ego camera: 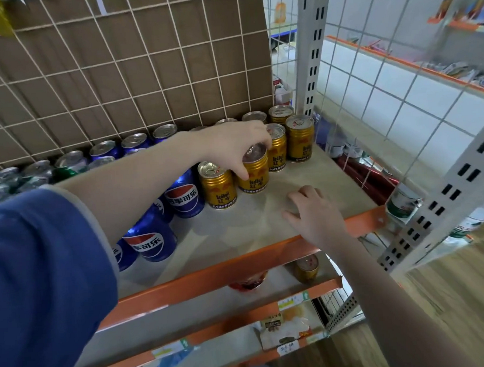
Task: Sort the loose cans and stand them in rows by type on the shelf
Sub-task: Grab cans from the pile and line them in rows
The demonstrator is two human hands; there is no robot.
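- Right hand (315, 216) lies flat, fingers relaxed, on the shelf (265, 227), at 5 o'clock from the gold row.
- Pepsi cans (184, 196) stand at 9 o'clock.
- Left hand (233, 147) grips a gold Red Bull can (253, 173) from above.
- Green cans (68, 164), probably Sprite, stand at the wire grid (116, 63).

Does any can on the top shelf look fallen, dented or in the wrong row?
Nothing stands out. The gold cans and blue cans all stand upright, each kind together. The left hand grips one gold can by its top; the right hand rests on the shelf.
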